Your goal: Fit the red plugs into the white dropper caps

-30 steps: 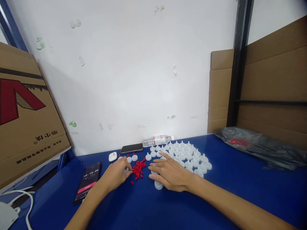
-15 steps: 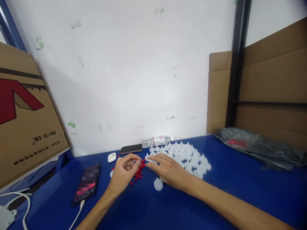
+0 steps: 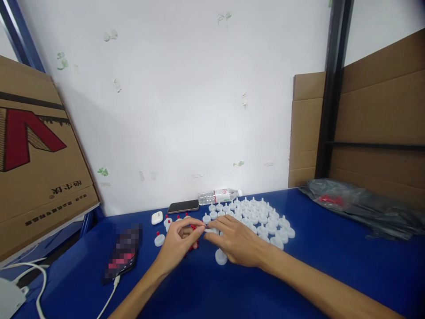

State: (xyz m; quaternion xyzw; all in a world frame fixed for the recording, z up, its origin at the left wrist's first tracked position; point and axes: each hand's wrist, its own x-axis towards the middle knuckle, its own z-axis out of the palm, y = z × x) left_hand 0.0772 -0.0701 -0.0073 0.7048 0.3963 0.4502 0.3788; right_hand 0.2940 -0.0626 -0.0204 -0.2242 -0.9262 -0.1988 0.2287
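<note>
My left hand [image 3: 179,246] is curled, its thumb and forefinger pinched on a small red plug just above the pile of red plugs [image 3: 193,243]. My right hand [image 3: 237,241] meets it fingertip to fingertip, pinching a white plastic cap [image 3: 210,230]. One loose white cap [image 3: 221,257] lies under my right palm. Several more white caps [image 3: 262,219] stand in rows behind my right hand. A few caps with red plugs fitted [image 3: 160,239] sit to the left of my left hand.
A phone with a cable [image 3: 122,254] lies on the blue table [image 3: 299,274] at the left. Another phone [image 3: 183,206], a white earbud case [image 3: 156,217] and a lying water bottle [image 3: 219,196] line the wall. A black bag [image 3: 361,206] sits right; a cardboard box [image 3: 36,146] leans left.
My left hand lifted from the red plugs and turned palm-up with one pinched. My right hand left the table surface and brought a white cap to meet it.
</note>
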